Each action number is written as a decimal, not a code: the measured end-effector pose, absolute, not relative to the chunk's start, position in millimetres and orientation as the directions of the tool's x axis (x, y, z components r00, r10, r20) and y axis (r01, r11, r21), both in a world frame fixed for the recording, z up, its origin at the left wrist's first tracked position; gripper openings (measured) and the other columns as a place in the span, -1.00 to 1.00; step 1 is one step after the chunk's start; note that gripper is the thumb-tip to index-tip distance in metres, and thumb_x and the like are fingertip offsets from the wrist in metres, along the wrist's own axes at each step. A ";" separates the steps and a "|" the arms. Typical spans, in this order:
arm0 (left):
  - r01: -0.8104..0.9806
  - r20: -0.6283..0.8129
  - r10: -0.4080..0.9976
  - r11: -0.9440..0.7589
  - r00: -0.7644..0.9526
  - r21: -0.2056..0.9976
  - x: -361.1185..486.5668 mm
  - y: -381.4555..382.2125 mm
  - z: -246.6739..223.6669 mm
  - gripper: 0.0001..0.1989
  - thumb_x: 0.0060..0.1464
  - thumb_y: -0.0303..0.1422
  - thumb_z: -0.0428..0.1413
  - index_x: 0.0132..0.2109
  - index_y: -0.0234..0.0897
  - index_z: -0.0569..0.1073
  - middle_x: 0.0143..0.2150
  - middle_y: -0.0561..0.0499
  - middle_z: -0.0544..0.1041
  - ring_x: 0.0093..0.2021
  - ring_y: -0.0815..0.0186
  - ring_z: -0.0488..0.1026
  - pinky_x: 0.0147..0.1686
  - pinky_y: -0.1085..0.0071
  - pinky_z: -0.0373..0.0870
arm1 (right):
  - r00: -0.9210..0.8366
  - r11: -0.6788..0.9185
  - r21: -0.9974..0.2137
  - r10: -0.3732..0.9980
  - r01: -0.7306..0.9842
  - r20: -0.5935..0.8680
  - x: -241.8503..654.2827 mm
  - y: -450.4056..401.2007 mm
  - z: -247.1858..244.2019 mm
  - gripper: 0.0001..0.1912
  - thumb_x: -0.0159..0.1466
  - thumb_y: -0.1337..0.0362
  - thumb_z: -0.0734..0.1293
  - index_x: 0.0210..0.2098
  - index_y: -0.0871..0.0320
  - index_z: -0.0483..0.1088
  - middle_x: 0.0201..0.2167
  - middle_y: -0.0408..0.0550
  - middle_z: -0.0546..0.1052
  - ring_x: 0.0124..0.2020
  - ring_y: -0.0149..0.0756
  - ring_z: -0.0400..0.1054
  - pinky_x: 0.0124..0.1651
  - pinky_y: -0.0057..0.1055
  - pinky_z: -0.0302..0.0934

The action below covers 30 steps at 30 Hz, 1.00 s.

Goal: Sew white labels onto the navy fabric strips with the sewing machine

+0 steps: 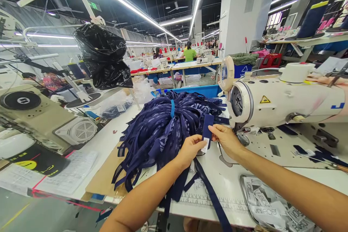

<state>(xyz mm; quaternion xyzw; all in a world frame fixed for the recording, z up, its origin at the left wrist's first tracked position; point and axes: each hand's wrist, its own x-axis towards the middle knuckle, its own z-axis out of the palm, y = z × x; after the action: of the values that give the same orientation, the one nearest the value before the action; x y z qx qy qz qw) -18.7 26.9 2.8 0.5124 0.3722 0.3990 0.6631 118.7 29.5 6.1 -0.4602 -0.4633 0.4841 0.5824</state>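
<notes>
A short navy fabric strip [208, 121] is held upright between both hands, just left of the sewing machine's needle area. My left hand [190, 148] is closed in a pinch on a small white label [205, 145] at the strip's lower part. The fingers of my right hand [224, 137] pinch the strip's right edge. Behind and left of the hands lies a large bundle of navy straps [163, 127], gathered with a blue tie [172, 108]. One long navy strap [213, 195] hangs over the table's front edge.
A white sewing machine [282, 96] stands on the right. At the front right is a tray of white labels [265, 203]. A ruler tape [217, 203] runs along the table front. Papers [78, 170] and another machine [35, 116] are at left; a black bag [102, 56] hangs above.
</notes>
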 end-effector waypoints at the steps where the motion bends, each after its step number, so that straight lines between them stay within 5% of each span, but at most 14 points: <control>1: -0.149 -0.085 0.911 0.157 0.403 0.976 -18.7 26.9 2.9 -0.62 -0.38 -0.18 0.30 -0.45 -0.38 0.43 -0.53 0.08 0.40 -0.53 0.49 0.25 -0.46 0.54 0.13 | 0.106 0.110 -0.985 0.990 -0.131 0.096 118.7 29.9 5.7 -0.58 -0.10 -0.08 0.36 -0.72 0.12 0.23 -0.75 -0.26 0.22 -0.63 -0.44 0.06 -0.48 -0.43 -0.05; 20: -0.126 -0.048 0.928 0.101 0.369 0.987 -16.3 23.6 2.2 -0.62 -0.35 -0.15 0.26 -0.46 -0.37 0.42 -0.54 0.09 0.37 -0.55 0.49 0.22 -0.49 0.53 0.11 | 0.123 0.101 -0.988 0.989 -0.113 0.087 118.4 30.8 4.3 -0.58 -0.10 -0.07 0.35 -0.74 0.12 0.20 -0.77 -0.27 0.22 -0.65 -0.45 0.06 -0.49 -0.43 -0.04; 30: -0.188 0.028 0.993 -0.006 0.115 0.982 -19.1 29.7 -0.6 -0.82 -0.23 -0.30 0.15 -0.48 -0.35 0.37 -0.55 0.12 0.33 -0.51 0.47 0.18 -0.45 0.52 0.10 | 0.127 0.037 -0.978 0.992 -0.206 0.011 112.6 27.7 -1.3 -0.59 -0.17 -0.08 0.40 -0.68 0.12 0.25 -0.74 -0.21 0.31 -0.63 -0.43 0.16 -0.45 -0.40 0.06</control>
<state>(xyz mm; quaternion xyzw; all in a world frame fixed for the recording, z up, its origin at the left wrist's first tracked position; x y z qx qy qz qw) -19.1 29.7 -0.6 0.4834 0.4164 0.5189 0.5690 112.6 27.7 -1.3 -0.4691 -0.4187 0.5113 0.5858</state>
